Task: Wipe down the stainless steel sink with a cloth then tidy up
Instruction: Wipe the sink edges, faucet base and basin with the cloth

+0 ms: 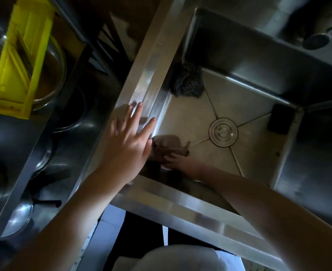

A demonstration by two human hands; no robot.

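A yellow slicer (18, 61) is lying across a glass bowl (60, 61) at the left, and a metal pan (20, 216) is sitting nearer the viewer. A steel-wool scourer (188, 81) is resting in one far corner of the sink (151, 61), while a black block (279, 119) is leaning in another.

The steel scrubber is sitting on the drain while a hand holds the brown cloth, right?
No. The head view shows the steel scrubber in a corner of the sink, away from the drain. The right hand does hold the brown cloth.

Dim room; glare streaks the brushed stainless steel sink rim (147, 75) toward ten o'clock, corners black, edges bowed.
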